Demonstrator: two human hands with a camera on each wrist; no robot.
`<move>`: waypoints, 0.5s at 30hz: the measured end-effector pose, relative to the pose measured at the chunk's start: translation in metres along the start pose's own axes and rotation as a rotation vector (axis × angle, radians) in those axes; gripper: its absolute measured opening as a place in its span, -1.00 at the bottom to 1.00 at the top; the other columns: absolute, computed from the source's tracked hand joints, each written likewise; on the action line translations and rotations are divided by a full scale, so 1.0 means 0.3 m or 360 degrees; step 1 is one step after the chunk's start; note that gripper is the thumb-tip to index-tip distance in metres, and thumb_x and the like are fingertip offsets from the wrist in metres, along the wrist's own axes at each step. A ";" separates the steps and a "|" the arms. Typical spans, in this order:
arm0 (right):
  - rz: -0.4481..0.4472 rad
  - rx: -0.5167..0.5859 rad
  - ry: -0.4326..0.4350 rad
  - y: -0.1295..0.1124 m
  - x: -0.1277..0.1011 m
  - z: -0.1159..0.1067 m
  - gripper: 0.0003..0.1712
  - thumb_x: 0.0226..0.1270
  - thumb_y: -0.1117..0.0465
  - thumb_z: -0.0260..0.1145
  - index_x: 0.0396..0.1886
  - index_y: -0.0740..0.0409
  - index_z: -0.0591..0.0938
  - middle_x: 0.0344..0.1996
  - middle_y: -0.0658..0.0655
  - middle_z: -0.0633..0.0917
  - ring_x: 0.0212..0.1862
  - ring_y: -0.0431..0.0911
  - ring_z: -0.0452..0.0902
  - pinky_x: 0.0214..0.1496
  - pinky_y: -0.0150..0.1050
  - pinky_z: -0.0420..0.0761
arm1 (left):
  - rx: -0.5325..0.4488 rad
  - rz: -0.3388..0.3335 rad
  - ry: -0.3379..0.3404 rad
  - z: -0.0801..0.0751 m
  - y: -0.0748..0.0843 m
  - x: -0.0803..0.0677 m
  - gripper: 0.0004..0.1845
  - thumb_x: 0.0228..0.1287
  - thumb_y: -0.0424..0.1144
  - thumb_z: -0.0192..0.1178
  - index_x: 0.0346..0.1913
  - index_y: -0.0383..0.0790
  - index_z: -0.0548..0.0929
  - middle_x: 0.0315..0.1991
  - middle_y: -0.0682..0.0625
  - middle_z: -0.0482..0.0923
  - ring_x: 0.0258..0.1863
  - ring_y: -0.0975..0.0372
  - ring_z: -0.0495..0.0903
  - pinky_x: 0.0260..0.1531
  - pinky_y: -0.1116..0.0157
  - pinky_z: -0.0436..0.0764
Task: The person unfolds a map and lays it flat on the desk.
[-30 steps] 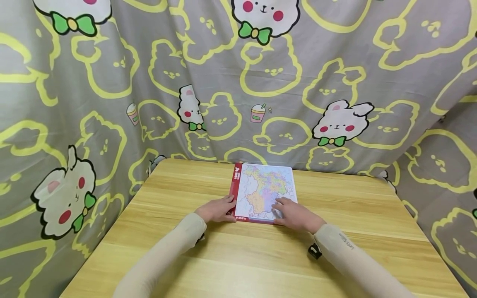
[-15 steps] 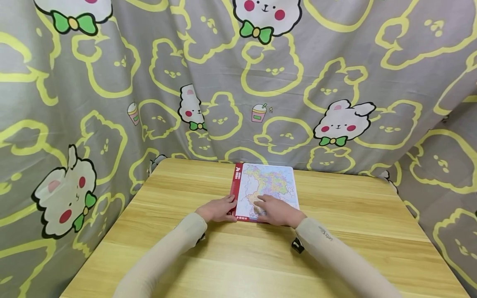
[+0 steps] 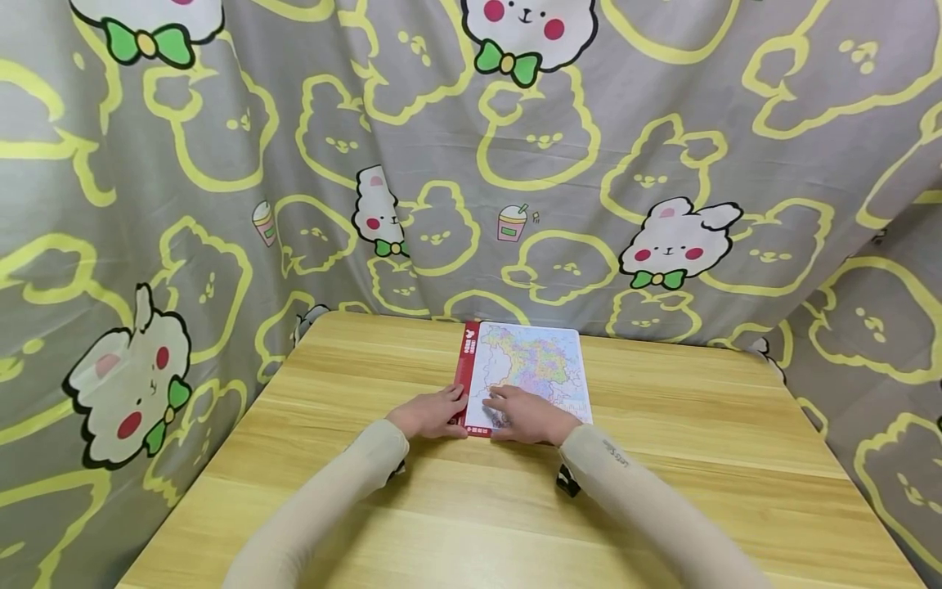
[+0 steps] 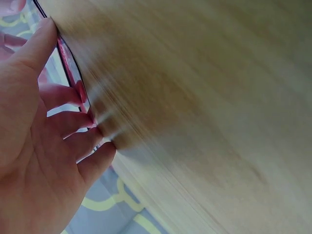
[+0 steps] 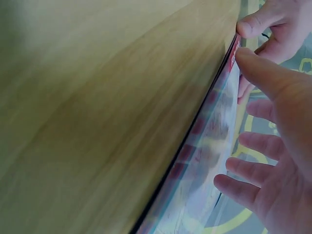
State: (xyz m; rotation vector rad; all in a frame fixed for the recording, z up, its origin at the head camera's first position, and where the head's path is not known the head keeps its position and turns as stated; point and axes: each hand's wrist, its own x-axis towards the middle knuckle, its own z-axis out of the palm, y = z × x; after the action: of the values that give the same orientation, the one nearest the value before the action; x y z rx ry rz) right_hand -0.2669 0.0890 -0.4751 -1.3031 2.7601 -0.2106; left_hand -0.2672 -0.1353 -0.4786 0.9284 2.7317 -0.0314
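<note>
A flat map board (image 3: 540, 360) with a red border along its left and lower sides lies on the table, its colored map facing up. My left hand (image 3: 428, 413) rests at the board's lower left corner, thumb at the near edge and fingers along the red left border. Over the lower part of the map lies my right hand (image 3: 531, 415), its thumb at the near edge. In the right wrist view, the fingers of the right hand (image 5: 278, 151) are spread and relaxed just above the board's glossy surface (image 5: 209, 141).
The wooden table (image 3: 471, 507) stretches around the board on all sides. A grey curtain (image 3: 441, 147) with yellow outlines and white cartoon animals hangs behind the table and at both sides. Dark wrist straps show under both sleeves.
My right hand has slid leftward across the lower part of the map, from its right side toward the left hand. The left hand and the board have stayed in place.
</note>
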 end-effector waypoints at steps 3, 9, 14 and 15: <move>0.0004 0.0004 0.0001 -0.003 0.015 0.011 -0.27 0.22 -0.12 0.32 0.28 0.21 0.46 0.30 0.30 0.36 0.33 0.14 0.24 0.32 -0.06 0.24 | 0.0001 -0.0007 -0.0008 0.000 -0.001 0.001 -0.18 0.30 0.22 0.03 0.42 -0.29 0.21 0.44 -0.22 0.06 0.42 0.02 0.03 0.28 0.15 0.23; 0.0021 -0.0040 -0.0028 -0.008 0.038 0.026 -0.27 0.21 -0.14 0.32 0.28 0.18 0.46 0.29 0.26 0.38 0.32 0.12 0.25 0.33 -0.09 0.24 | -0.0009 0.0002 0.0002 0.004 -0.004 0.004 -0.18 0.30 0.22 0.03 0.42 -0.29 0.21 0.44 -0.22 0.05 0.42 0.02 0.03 0.28 0.15 0.23; 0.0039 -0.0039 -0.0058 -0.014 0.048 0.026 -0.26 0.21 -0.17 0.31 0.28 0.15 0.47 0.30 0.24 0.38 0.32 0.09 0.25 0.32 -0.09 0.25 | -0.0012 0.0014 0.0007 0.004 -0.007 0.004 -0.19 0.30 0.22 0.03 0.42 -0.30 0.21 0.43 -0.22 0.06 0.42 0.01 0.04 0.28 0.14 0.23; 0.0043 -0.0041 -0.0065 -0.016 0.049 0.024 -0.27 0.22 -0.17 0.31 0.28 0.14 0.47 0.30 0.23 0.38 0.32 0.09 0.25 0.32 -0.09 0.25 | -0.0012 0.0016 0.0008 0.003 -0.007 0.004 -0.19 0.30 0.22 0.03 0.42 -0.30 0.22 0.43 -0.23 0.06 0.42 0.01 0.04 0.28 0.14 0.23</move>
State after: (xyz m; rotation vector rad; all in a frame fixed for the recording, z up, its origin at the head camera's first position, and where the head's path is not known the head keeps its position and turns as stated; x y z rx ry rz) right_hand -0.2716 0.0739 -0.4817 -1.2603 2.7535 -0.1458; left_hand -0.2690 -0.1364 -0.4800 0.9412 2.7298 -0.0172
